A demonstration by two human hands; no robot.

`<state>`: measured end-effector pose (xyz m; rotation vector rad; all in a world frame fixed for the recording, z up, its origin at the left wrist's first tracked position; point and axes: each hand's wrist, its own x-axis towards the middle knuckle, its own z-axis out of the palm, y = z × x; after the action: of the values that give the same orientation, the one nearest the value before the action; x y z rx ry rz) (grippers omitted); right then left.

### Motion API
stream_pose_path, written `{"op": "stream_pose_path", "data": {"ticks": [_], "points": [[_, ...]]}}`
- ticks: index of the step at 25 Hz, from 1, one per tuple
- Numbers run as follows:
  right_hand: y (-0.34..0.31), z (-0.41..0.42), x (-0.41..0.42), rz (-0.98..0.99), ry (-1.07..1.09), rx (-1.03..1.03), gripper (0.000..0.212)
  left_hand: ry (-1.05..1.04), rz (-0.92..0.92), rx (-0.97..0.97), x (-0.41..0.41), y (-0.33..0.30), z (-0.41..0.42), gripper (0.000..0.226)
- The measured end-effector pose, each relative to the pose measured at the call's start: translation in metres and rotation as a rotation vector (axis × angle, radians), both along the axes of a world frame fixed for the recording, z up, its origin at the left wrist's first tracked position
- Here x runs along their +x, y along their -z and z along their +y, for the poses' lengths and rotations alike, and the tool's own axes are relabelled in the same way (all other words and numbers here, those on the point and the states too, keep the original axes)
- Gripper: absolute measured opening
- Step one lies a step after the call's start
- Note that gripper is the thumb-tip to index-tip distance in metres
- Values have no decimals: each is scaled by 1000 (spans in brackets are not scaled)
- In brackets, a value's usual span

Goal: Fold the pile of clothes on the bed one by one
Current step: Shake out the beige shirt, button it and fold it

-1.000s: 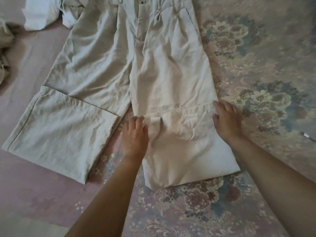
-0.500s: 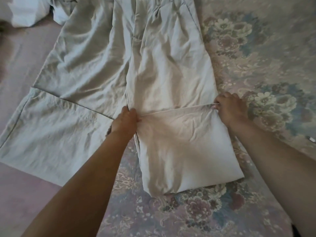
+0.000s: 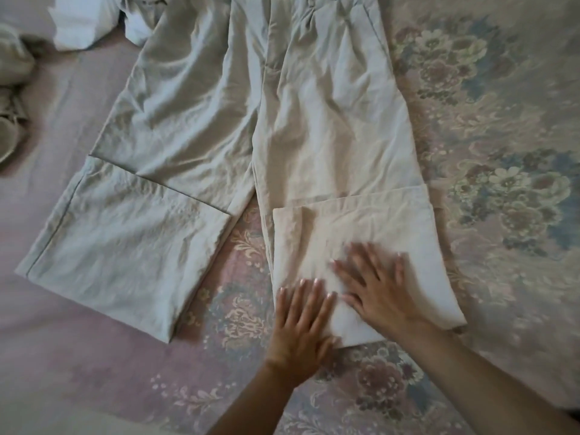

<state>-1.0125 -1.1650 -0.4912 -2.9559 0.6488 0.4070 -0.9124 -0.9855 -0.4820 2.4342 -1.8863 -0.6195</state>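
Both hands flat on the folded-up cuff of beige trousers spread on the bed.

Trousers [image 3: 251,120] lie front-up on the floral bedspread [image 3: 502,152], both leg ends turned up. Left hand [image 3: 301,331] and right hand [image 3: 376,293] rest on the nearer leg's fold [image 3: 376,221], fingers straight and spread, pinching nothing. Cloth looks light, soft, creasy; best taken by the fold corners or the waistband. More clothes [image 3: 81,23] lie at top left.
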Motion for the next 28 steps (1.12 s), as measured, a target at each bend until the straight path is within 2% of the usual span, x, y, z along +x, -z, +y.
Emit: {"op": "stream_pose_path", "data": {"ticks": [2, 4, 6, 9, 11, 14, 17, 19, 20, 23, 26, 28], "points": [[9, 6, -21, 124, 153, -6, 67, 6, 24, 64, 8, 8, 8, 69], [4, 3, -20, 195, 305, 37, 68, 41, 63, 45, 17, 3, 9, 67], [-8, 18, -1, 142, 298, 105, 68, 23, 71, -44, 47, -9, 14, 64], [-20, 65, 52, 26, 153, 207, 65, -77, -59, -154, 132, -24, 50, 64], [-24, 76, 99, -47, 248, 201, 71, -48, -141, -127, 200, -28, 88, 70], [-18, 76, 150, 63, 388, 264, 81, 87, -146, 4, 279, -26, 140, 83], [-15, 85, 168, 214, 389, 258, 82, 382, -127, 17, 312, -15, 186, 92], [-16, 119, 177, 121, 386, 131, 82, 501, -120, -3, 327, -12, 213, 90], [-18, 145, 184, 37, 372, 66, 81, 516, -129, -30, 339, -11, 220, 88], [-23, 237, 221, -156, 274, 128, 71, 554, -160, -110, 383, -14, 224, 78], [-20, 307, 270, -109, 189, 249, 76, 762, -252, -169, 423, -12, 226, 54], [-12, 329, 293, -18, 229, 263, 80, 829, -370, -198, 451, -14, 230, 47]]}}
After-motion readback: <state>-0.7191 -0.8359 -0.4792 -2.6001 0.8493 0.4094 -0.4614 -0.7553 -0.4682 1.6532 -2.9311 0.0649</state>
